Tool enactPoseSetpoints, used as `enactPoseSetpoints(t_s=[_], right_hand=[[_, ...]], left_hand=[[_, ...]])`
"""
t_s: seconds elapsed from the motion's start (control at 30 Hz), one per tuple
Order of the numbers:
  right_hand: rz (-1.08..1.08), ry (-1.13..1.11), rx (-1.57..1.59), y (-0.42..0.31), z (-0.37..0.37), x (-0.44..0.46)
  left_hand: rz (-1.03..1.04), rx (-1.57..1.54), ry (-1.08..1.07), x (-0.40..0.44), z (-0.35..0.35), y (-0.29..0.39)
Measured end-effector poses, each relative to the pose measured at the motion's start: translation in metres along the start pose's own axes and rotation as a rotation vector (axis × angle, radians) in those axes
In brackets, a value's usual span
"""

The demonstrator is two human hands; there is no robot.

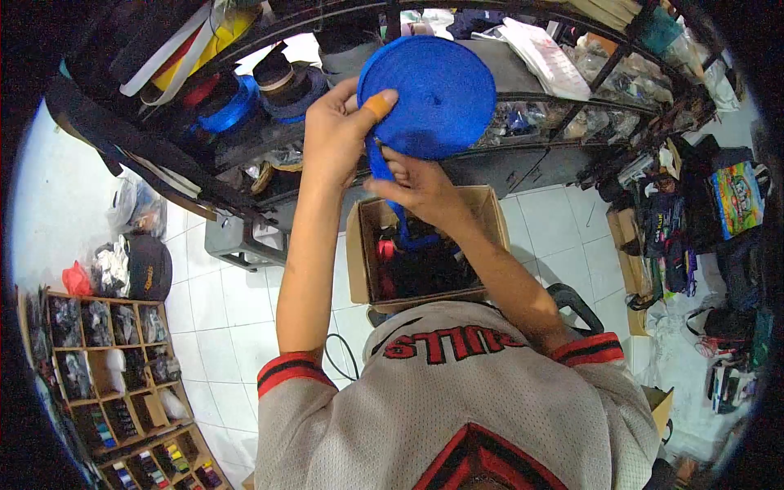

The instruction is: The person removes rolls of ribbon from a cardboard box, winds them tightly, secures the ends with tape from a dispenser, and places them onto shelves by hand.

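Observation:
A large, flat roll of blue webbing point(445, 94) is held up in front of the shelf. My left hand point(347, 122) grips its left edge, the thumb, wrapped in orange tape, lying on the face of the roll. Just below the roll, my right hand point(420, 188) has its fingers closed on the loose blue strap point(380, 163). From there the strap hangs down into an open cardboard box point(358, 261), where more blue strap lies on dark contents.
Black shelving point(531, 167) with other rolls and plastic bags spans the top. A grey stool point(237, 241) stands left of the box. At the lower left is a compartmented wooden rack point(94, 388); bags and packages point(665, 212) pile up at right.

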State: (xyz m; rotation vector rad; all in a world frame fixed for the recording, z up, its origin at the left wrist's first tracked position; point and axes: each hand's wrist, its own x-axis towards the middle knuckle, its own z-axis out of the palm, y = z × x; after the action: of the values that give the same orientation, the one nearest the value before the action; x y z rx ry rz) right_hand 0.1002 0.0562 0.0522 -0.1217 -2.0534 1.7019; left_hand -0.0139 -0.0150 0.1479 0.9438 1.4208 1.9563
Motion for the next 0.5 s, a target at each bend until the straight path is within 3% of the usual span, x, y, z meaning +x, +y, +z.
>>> enactPoseSetpoints(t_s=[0.1, 0.33, 0.43, 0.5], right_hand=[[0.012, 0.143, -0.32, -0.01, -0.002, -0.004], [-0.3, 0.243, -0.805, 0.003, -0.008, -0.038], [-0.132, 0.169, -0.933, -0.035, -0.017, -0.044], [-0.276, 0.247, -0.891, -0.023, -0.033, -0.044]], left_hand=[[0.002, -0.072, 0.051, 0.005, -0.006, -0.007], [-0.078, -0.02, 0.124, 0.0, -0.01, -0.011], [-0.104, -0.1, 0.145, 0.002, -0.011, -0.015], [-0.109, -0.179, 0.131, 0.001, -0.015, -0.02]])
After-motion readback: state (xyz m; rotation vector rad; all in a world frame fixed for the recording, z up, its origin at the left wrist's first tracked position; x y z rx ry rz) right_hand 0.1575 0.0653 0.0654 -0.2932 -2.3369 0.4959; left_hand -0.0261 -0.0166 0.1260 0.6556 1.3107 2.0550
